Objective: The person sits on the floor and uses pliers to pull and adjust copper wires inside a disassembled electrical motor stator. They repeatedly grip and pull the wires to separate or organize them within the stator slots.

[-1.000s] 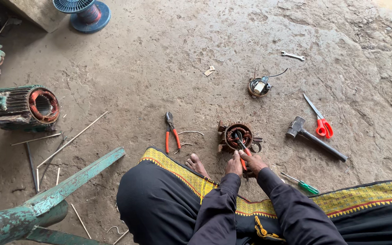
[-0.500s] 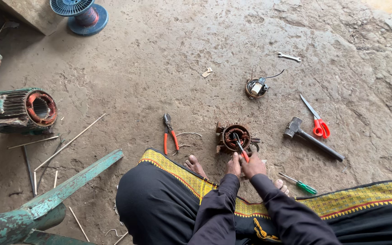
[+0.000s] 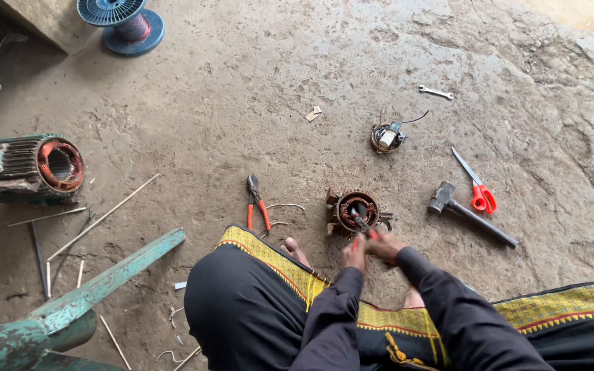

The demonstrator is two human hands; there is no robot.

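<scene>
A small round motor stator (image 3: pixel 356 209) with copper windings lies on the dirt floor in front of my knees. Both hands meet just below it. My left hand (image 3: pixel 354 253) and my right hand (image 3: pixel 384 245) each grip a red handle of a pair of pliers (image 3: pixel 361 222), whose dark jaws reach into the stator's centre. Dark sleeves cover both arms. A bare foot (image 3: pixel 295 251) shows under my black cloth with its yellow patterned border.
Red-handled pliers (image 3: pixel 256 203) and loose wire lie left of the stator. A hammer (image 3: pixel 469 213), red scissors (image 3: pixel 477 187), a small wrench (image 3: pixel 436 91) and a small motor part (image 3: pixel 386 137) lie right and beyond. A large stator (image 3: pixel 32 168), a blue spool (image 3: pixel 124 24) and a green beam (image 3: pixel 97 288) are at left.
My hands stay together at the small stator with the pliers; they have shifted only slightly. The view has drifted a little, and the green screwdriver by my right arm is out of sight.
</scene>
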